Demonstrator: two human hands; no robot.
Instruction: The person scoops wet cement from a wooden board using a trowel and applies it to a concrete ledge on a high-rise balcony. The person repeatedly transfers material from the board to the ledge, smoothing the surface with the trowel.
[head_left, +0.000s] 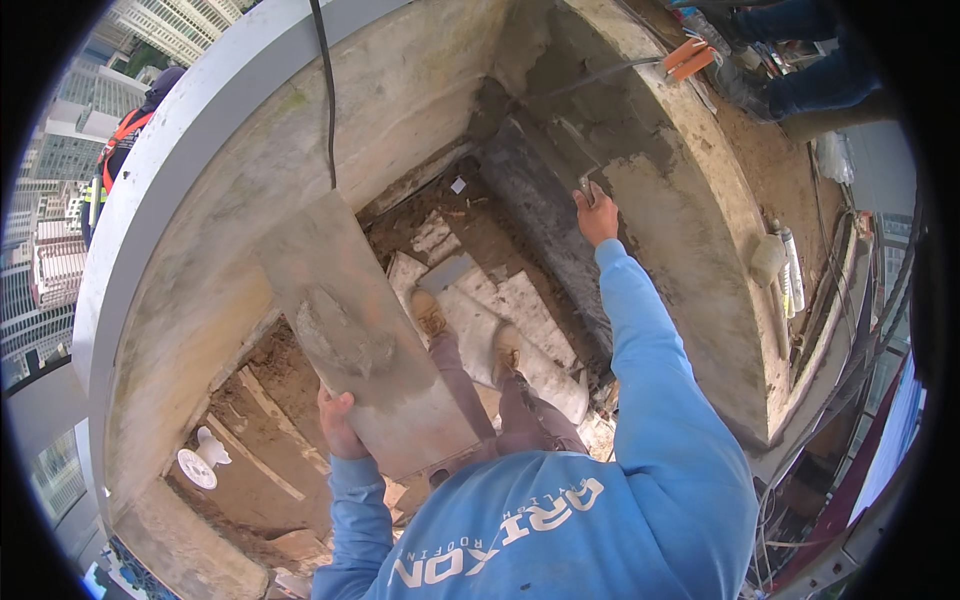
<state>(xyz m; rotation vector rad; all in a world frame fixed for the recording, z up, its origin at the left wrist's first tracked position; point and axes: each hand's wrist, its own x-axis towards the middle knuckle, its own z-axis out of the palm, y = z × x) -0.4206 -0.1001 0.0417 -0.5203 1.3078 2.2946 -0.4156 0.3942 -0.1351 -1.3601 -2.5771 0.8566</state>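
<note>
My left hand [342, 425] grips the lower left edge of a long grey board [415, 405]. A heap of wet mortar [345, 340] sits midway along that board, which slants in front of my legs. With my right arm stretched out, my right hand [598, 216] is closed around the handle of a trowel [588, 182] at the right-hand wall. The trowel's blade is thin and hard to make out against the surface. Around it the wall carries darker, damp-looking mortar [640, 180], while the wall [690, 300] nearer me looks lighter.
My boots [428, 313] stand on pale slabs [520, 310] amid dirt and rubble. A white spool [198, 467] lies at left. A black cable [327, 90] hangs over the far wall. Orange bricks [688, 60] and another person's legs [820, 70] are at upper right; a person in a vest [125, 135] is outside left.
</note>
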